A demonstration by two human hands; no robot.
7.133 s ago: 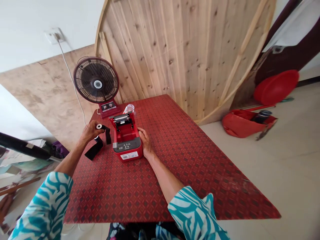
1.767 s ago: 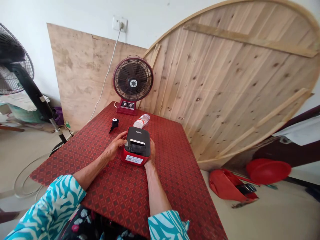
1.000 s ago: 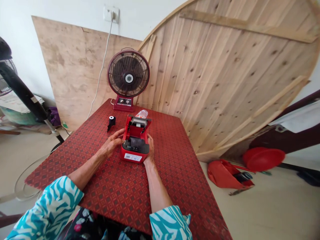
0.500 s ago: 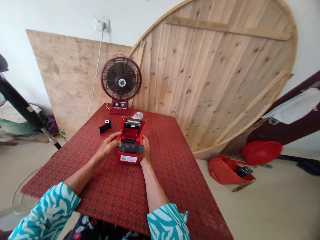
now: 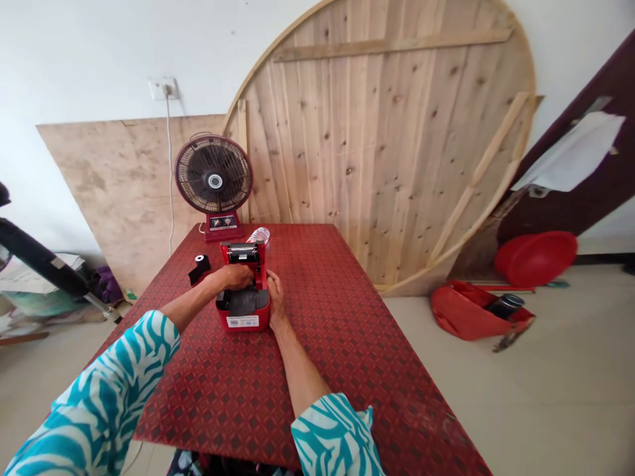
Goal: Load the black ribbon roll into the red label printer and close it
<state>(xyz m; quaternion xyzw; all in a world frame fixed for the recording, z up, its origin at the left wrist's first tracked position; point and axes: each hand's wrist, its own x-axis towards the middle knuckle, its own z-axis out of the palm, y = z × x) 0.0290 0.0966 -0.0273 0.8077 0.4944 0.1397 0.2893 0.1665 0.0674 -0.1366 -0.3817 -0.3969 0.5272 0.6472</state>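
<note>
A small red printer [image 5: 243, 311] with its lid raised stands on the red patterned table [image 5: 322, 344]. My left hand [image 5: 233, 276] reaches into the open compartment, fingers curled; what they touch is hidden. My right hand [image 5: 274, 297] lies flat against the printer's right side. A black roll with a white core [image 5: 198, 267] lies on the table to the left of the printer.
A red table fan [image 5: 214, 182] and a lying clear bottle [image 5: 258, 235] are at the table's far end. A large round wooden board [image 5: 387, 145] leans on the wall. A red basin [image 5: 536, 256] and red bag [image 5: 471, 317] sit on the floor at right.
The printer's lid went from shut to raised. My left hand moved from the printer's left side into the open compartment. The black roll stays on the table.
</note>
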